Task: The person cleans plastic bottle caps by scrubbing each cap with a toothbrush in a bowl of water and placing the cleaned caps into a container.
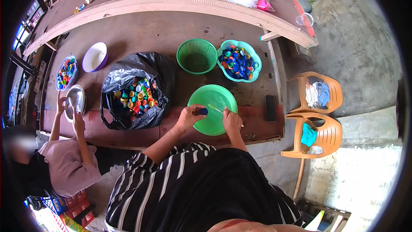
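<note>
My left hand (190,117) pinches a dark blue bottle cap (203,111) over the left side of a bright green basin (213,91). In my right hand (232,120) is a thin, pale stick-like tool (218,110), its tip pointing left towards the cap; its exact kind I cannot tell. The tip is apart from the cap, and a small yellow-green patch shows near it. Left of the basin stands a black plastic bag (161,66) with many coloured bottle caps (138,98) inside.
A green basket (187,69) and a turquoise basket (257,65) of caps stand behind the basin. A phone (270,108) lies right. To the left are a purple-white bowl (95,57), a lilac basket (73,79) and another person's hands (78,122) at a metal bowl (81,96).
</note>
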`<action>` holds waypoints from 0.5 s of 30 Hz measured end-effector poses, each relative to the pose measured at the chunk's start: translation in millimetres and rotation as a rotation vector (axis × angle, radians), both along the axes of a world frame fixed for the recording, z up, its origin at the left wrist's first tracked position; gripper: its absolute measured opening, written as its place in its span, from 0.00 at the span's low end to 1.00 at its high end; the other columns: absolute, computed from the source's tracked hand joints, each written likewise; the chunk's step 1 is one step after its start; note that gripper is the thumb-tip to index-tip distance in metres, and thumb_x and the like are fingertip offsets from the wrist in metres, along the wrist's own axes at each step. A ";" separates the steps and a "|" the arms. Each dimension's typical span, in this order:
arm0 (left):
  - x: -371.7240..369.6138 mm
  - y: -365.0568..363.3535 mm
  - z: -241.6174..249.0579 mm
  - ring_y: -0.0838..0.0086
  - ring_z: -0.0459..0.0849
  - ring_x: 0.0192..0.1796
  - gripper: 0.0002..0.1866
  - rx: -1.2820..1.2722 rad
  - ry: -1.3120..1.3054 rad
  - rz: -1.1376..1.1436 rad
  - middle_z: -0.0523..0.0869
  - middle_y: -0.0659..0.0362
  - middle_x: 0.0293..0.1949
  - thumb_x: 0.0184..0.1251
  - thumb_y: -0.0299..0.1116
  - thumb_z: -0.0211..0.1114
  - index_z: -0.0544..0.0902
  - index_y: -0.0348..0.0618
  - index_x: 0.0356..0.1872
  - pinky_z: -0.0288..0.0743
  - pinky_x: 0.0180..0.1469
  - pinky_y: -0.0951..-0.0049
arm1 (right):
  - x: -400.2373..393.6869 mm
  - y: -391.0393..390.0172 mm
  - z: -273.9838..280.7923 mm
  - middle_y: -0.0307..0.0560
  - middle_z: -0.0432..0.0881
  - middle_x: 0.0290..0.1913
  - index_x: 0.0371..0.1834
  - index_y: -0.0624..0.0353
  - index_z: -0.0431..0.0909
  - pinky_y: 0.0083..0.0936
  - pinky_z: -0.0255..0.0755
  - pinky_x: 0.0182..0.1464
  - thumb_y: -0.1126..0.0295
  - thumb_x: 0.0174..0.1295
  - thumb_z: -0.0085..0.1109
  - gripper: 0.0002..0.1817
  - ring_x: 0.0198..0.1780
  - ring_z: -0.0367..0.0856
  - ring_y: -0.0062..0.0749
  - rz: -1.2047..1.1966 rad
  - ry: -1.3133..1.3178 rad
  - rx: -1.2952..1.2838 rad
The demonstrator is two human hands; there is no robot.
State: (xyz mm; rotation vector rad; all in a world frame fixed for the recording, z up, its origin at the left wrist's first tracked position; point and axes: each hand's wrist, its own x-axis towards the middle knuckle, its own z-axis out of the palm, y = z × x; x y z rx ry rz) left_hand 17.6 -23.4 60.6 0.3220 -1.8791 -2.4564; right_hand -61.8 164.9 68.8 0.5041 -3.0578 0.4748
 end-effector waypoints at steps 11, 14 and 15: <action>-0.1 -2.2 -1.2 0.75 0.84 0.42 0.16 -0.073 0.015 0.059 0.85 0.56 0.39 0.53 0.16 0.67 0.77 0.32 0.44 0.78 0.47 0.76 | 5.1 -5.9 13.7 0.60 0.79 0.21 0.15 0.62 0.78 0.48 0.73 0.32 0.57 0.67 0.44 0.27 0.26 0.80 0.58 0.148 0.030 -0.099; -0.6 -3.7 -6.9 0.77 0.83 0.41 0.14 -0.148 0.020 0.060 0.85 0.57 0.37 0.53 0.17 0.68 0.78 0.32 0.41 0.78 0.46 0.76 | 0.8 -6.6 13.6 0.57 0.80 0.21 0.17 0.61 0.78 0.49 0.74 0.34 0.55 0.68 0.42 0.27 0.26 0.80 0.57 0.075 -0.051 0.022; -1.2 -3.2 -6.4 0.77 0.83 0.40 0.13 -0.154 0.018 0.064 0.85 0.57 0.36 0.52 0.17 0.69 0.79 0.33 0.40 0.78 0.46 0.76 | -5.2 -4.4 11.1 0.57 0.80 0.21 0.17 0.61 0.78 0.49 0.74 0.34 0.55 0.68 0.42 0.27 0.26 0.80 0.57 0.037 -0.042 0.055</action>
